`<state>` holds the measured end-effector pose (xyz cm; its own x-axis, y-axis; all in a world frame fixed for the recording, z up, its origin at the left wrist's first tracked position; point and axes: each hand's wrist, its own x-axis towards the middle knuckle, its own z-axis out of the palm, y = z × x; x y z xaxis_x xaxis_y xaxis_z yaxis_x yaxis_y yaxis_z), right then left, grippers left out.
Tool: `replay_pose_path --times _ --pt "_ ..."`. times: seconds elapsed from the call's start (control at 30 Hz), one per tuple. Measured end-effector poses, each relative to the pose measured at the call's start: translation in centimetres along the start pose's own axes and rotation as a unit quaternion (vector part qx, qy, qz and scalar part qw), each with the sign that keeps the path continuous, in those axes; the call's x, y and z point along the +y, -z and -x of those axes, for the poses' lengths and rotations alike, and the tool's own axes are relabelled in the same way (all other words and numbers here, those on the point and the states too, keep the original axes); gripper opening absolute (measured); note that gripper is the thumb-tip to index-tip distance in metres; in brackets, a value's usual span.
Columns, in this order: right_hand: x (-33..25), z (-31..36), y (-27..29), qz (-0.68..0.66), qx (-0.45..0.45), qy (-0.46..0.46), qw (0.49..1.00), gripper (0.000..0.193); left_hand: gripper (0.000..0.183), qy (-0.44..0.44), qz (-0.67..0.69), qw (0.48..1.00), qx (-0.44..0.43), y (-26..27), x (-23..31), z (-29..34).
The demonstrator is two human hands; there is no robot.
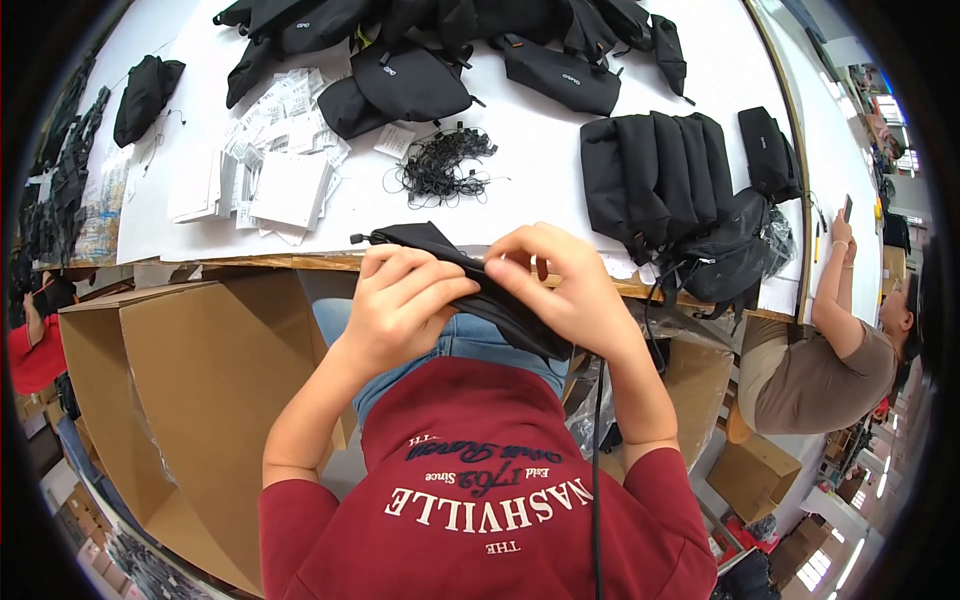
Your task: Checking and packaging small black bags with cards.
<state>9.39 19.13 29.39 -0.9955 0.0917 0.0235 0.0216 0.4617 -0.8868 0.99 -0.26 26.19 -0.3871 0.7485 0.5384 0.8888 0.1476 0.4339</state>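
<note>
A black fabric pouch (pixel 512 318) is held over my lap at the table's front edge. The fingers of my left hand (pixel 402 302) are closed over its left part. On its right side my right hand (pixel 565 283) pinches the upper edge between thumb and curled forefinger. A short black tab sticks out from the pouch's left end. The fabric under my fingers is hidden. Beyond my hands lie a tangle of thin black cords (pixel 445 168) and a stack of white printed tags (pixel 290 190).
Several black pouches (pixel 420 85) are heaped at the table's far side. A row of folded black pouches (pixel 655 175) and a black bag (pixel 730 250) lie to the right. An open cardboard box (pixel 210 400) stands at my left. A person (pixel 820 370) works at far right.
</note>
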Motion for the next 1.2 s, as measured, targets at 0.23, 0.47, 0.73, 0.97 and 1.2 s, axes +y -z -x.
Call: replay_pose_path --times 0.23,0.47,0.73,0.97,1.2 --pt "3.1 0.5 0.7 -0.211 0.019 -0.004 0.977 0.069 0.029 0.116 0.029 0.987 0.103 0.9 -1.6 -0.1" --pt "4.5 1.1 0.2 -0.018 -0.093 -0.066 0.993 0.041 0.015 0.303 0.216 0.923 0.098 1.2 -1.2 0.6" --pt "6.0 2.2 5.7 -0.006 -0.252 -0.188 0.949 0.079 0.021 0.404 0.195 0.858 -0.250 2.5 -2.0 5.7" --pt "6.1 3.3 7.4 -0.139 -0.373 -0.128 0.909 0.076 0.023 0.439 0.285 0.741 -0.422 2.6 -1.5 6.9" --pt "6.6 3.5 9.8 -0.143 -0.176 -0.181 0.957 0.014 0.026 0.410 0.281 0.763 -0.414 1.0 -3.1 7.7"
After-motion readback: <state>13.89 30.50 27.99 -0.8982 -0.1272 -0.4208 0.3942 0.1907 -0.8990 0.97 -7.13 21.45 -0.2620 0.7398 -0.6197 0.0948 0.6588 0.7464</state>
